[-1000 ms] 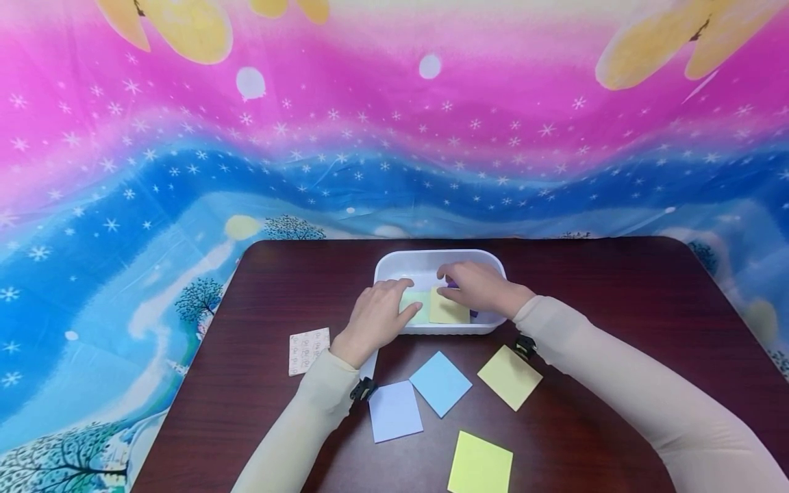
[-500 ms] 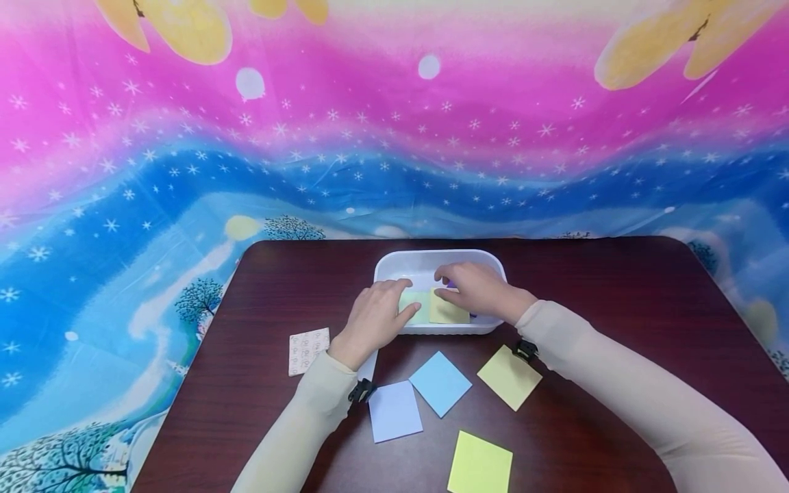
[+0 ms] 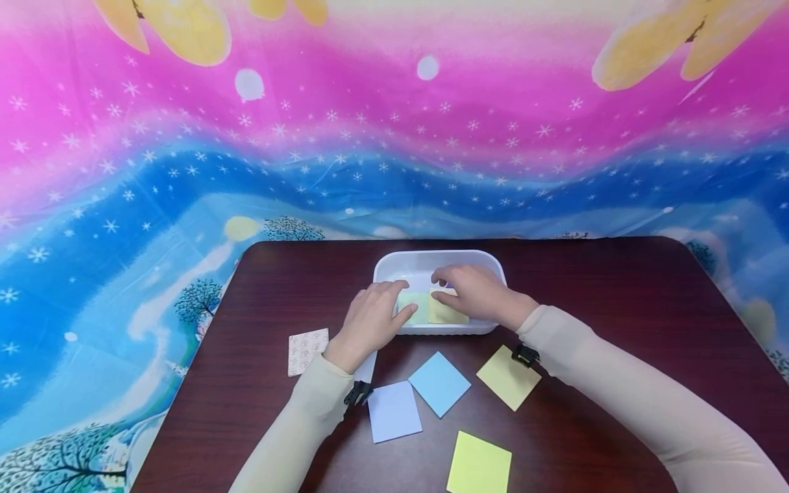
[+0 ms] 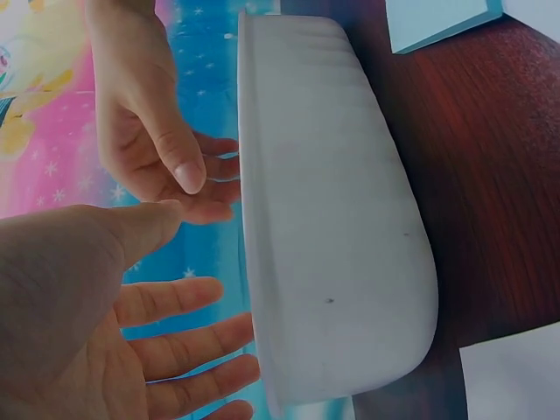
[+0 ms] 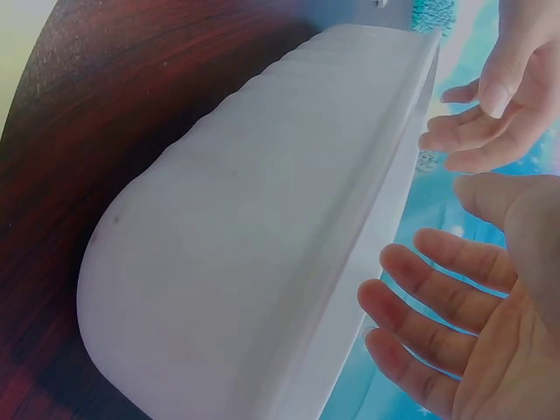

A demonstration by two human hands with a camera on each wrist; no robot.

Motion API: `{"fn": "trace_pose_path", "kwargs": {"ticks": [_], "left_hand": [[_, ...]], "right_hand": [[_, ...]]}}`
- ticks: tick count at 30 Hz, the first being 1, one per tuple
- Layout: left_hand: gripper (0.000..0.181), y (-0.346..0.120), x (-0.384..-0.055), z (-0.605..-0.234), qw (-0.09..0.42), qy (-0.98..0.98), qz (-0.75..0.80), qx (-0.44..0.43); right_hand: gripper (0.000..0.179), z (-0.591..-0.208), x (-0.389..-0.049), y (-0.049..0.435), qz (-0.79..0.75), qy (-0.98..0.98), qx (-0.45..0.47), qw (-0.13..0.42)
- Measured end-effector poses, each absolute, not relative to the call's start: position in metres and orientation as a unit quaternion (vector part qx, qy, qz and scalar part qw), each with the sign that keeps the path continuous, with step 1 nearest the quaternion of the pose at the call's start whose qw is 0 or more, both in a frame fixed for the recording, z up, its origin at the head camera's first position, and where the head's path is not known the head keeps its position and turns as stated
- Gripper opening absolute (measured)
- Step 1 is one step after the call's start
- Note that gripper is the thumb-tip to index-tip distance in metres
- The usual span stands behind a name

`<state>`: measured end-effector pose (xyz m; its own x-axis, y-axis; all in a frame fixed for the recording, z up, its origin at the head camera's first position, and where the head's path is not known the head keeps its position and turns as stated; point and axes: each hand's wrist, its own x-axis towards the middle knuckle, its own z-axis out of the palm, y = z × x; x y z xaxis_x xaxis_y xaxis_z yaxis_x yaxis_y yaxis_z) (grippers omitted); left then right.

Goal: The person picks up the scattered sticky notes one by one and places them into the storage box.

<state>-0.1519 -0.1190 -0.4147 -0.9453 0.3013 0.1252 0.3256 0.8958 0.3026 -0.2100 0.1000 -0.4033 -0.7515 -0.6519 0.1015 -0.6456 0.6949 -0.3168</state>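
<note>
Both hands are over a white plastic tray at the far side of the table. Fingers loosely bent and holding nothing, the left hand hovers at the tray's left end. Close by its thumb, a pale green sticky note pad lies inside. My right hand is over the right half, above a pale yellow sticky note pad, and partly hides what lies beneath. In the right wrist view, the right hand's fingers are spread and empty beside the tray's rim.
On the dark wooden table before the tray lie a blue pad, a lavender pad, a tan-yellow pad and a bright yellow pad. A patterned pad sits left, and a patterned cloth hangs behind.
Both hands have shifted very slightly left and toward me. A purple bit in the tray, seen earlier beside the right hand, is now almost covered. The pads stay put.
</note>
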Motion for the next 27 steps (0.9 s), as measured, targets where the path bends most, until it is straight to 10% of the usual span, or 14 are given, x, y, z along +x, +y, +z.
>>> {"fn": "trace_pose_path", "kwargs": {"ticks": [27], "left_hand": [[0.048, -0.124, -0.141, -0.413, 0.052, -0.970, -0.171, -0.167]], "right_hand": [[0.032, -0.401, -0.188, 0.098, -0.166, 0.920, -0.356, -0.002]]}}
